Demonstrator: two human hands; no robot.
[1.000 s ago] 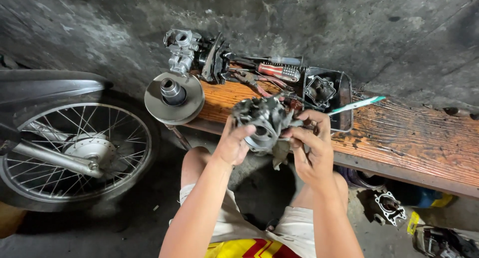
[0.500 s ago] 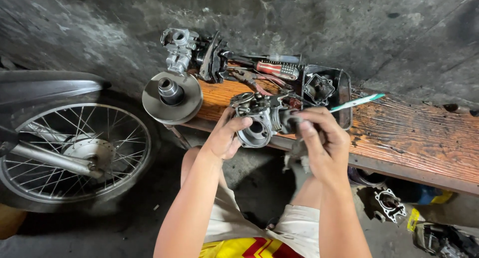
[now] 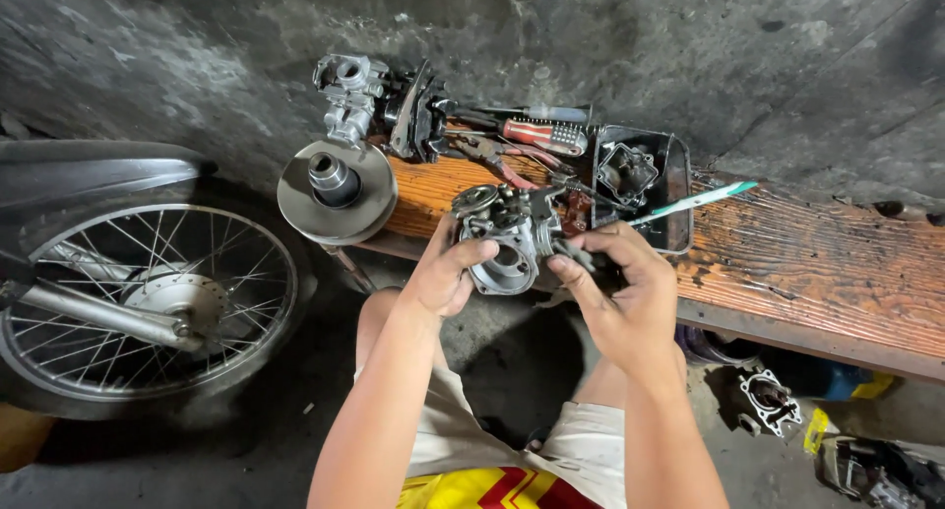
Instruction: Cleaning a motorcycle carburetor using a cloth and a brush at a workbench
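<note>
while my left hand (image 3: pixel 445 278) cups the carburetor body (image 3: pixel 504 241) from its 9 o'clock side, thumb hooked over the round bore, my right hand (image 3: pixel 622 294) pinches its 3 o'clock end with fingertips closed on a small dark fitting — so the casting lies straight ahead at 12, long axis running 9 to 3. it's grey cast metal, knobbly, greasy, just above the rough orange wooden bench (image 3: pixel 807 263) — both hands equally near.

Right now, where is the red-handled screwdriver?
The red-handled screwdriver lies at the wooden bench's far end, against the wall, just left of the black tray.
</note>
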